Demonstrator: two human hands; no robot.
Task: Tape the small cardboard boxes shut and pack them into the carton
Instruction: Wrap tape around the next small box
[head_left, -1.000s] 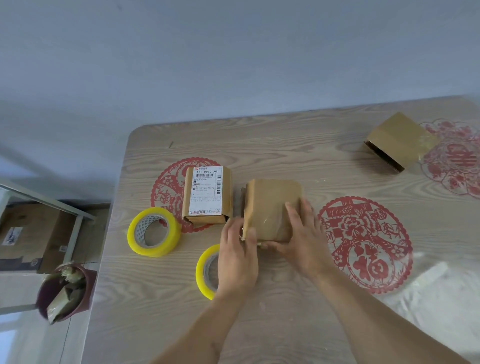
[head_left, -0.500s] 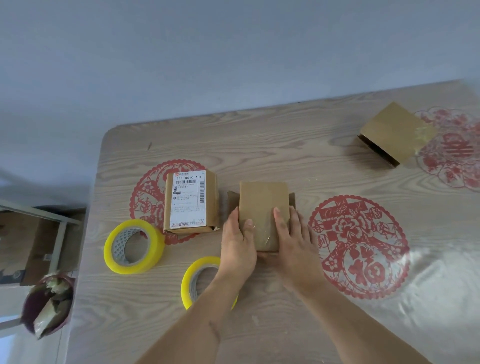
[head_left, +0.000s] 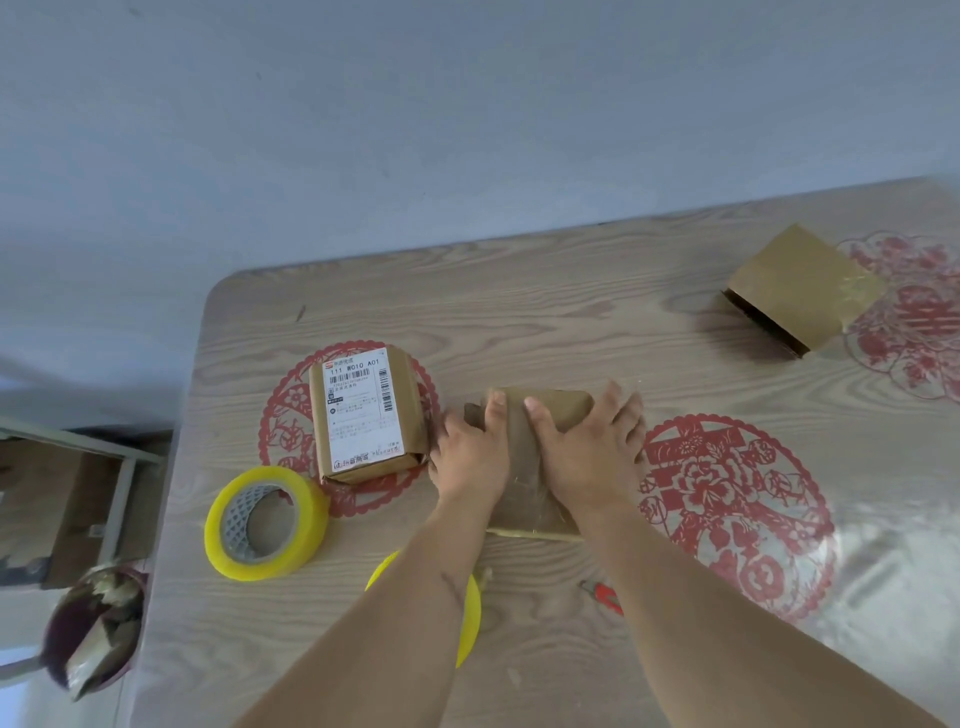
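Note:
A small plain cardboard box lies in the middle of the wooden table. My left hand holds its left side, thumb on top. My right hand lies flat over its top and right side with the fingers spread. Clear tape shines on the box between my hands. A second small box with a white shipping label sits just to the left. A third small box lies at the far right, one end open. One yellow tape roll rests at the left, another shows under my left forearm.
Red paper-cut decorations lie under the table's clear cover. A small red item sits beside my right forearm. Off the table's left edge stand a bin with scraps and a brown carton behind a metal frame.
The box has been laid flatter and my hands have slid forward over its top. My right hand has spread wider across it. The view has shifted.

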